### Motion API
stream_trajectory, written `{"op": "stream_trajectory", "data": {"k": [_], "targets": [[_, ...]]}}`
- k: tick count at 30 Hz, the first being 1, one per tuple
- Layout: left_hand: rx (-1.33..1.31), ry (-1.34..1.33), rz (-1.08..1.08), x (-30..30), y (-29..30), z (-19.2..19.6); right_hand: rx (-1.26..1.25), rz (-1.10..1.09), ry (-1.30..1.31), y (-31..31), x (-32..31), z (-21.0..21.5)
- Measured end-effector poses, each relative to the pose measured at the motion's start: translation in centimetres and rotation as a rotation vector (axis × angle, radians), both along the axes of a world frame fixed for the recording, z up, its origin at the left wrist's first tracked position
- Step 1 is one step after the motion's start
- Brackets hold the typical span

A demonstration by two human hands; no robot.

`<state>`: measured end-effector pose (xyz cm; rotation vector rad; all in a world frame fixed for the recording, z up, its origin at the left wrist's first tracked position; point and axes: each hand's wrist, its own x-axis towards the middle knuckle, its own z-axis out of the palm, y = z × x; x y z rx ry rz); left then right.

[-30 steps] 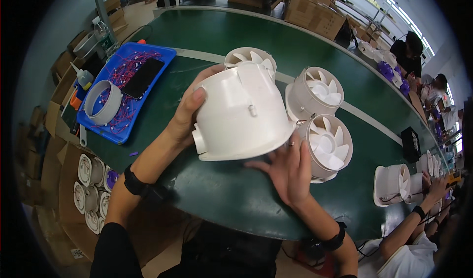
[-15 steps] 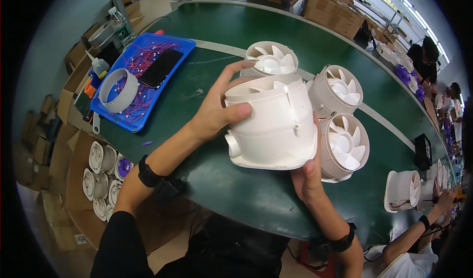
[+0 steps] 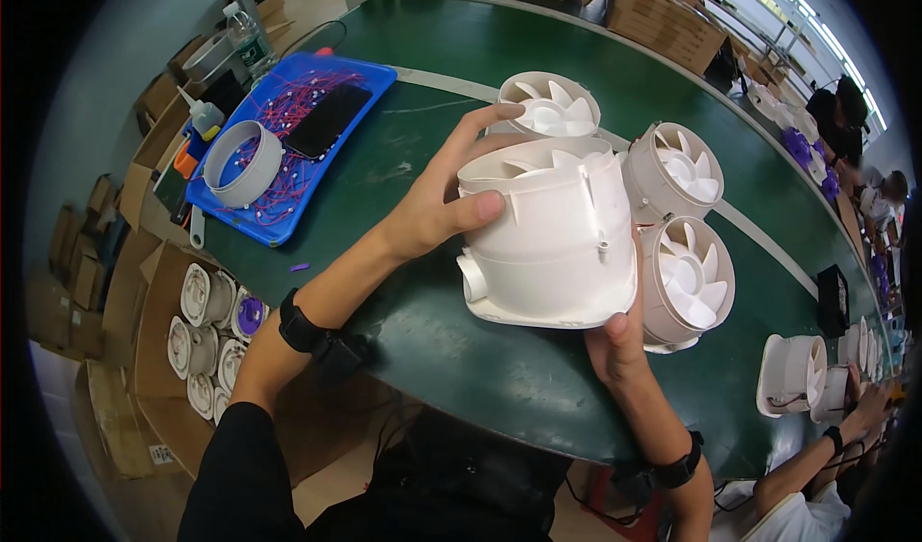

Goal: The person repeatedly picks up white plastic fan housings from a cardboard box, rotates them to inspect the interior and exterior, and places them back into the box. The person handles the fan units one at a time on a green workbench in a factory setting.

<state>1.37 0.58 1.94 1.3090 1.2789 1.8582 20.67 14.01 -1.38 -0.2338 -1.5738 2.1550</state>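
Both my hands hold a white fan housing (image 3: 547, 240) above the near part of the green table. My left hand (image 3: 442, 201) is wrapped round its upper left rim, thumb on the outer wall. My right hand (image 3: 619, 345) grips the lower right edge by the flange, its fingers mostly hidden behind the housing. A short round stub sticks out at the lower left, and white blades show inside the top opening. Close behind stand three more white fan units: one at the back (image 3: 552, 105), one to the right (image 3: 677, 169) and one nearer (image 3: 687, 278).
At the left, a blue tray (image 3: 288, 220) holds red wires, a black phone (image 3: 329, 120) and a white ring (image 3: 243, 163). Below it, a cardboard box (image 3: 158, 388) contains several fan units. A co-worker's hand (image 3: 864, 412) works at the far right beside another fan unit (image 3: 792, 374).
The held housing has tilted slightly, showing a bit more of its blades. My view has shifted a little, and both hands keep their grip.
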Motion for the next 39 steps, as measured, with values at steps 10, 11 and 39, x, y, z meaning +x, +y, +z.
{"op": "stream_trajectory", "data": {"k": [10,11,39], "targets": [[0.013,-0.054,-0.107,-0.4,0.1,-0.5,-0.278,0.193,0.027,0.4,1.3,-1.2],[0.013,-0.056,-0.108,-0.3,0.1,-0.4,-0.283,0.188,0.032,0.4,1.3,-1.3],[-0.045,-0.061,-0.137,-0.8,0.2,-0.9,-0.303,0.236,0.006,0.3,1.2,-1.3]]}}
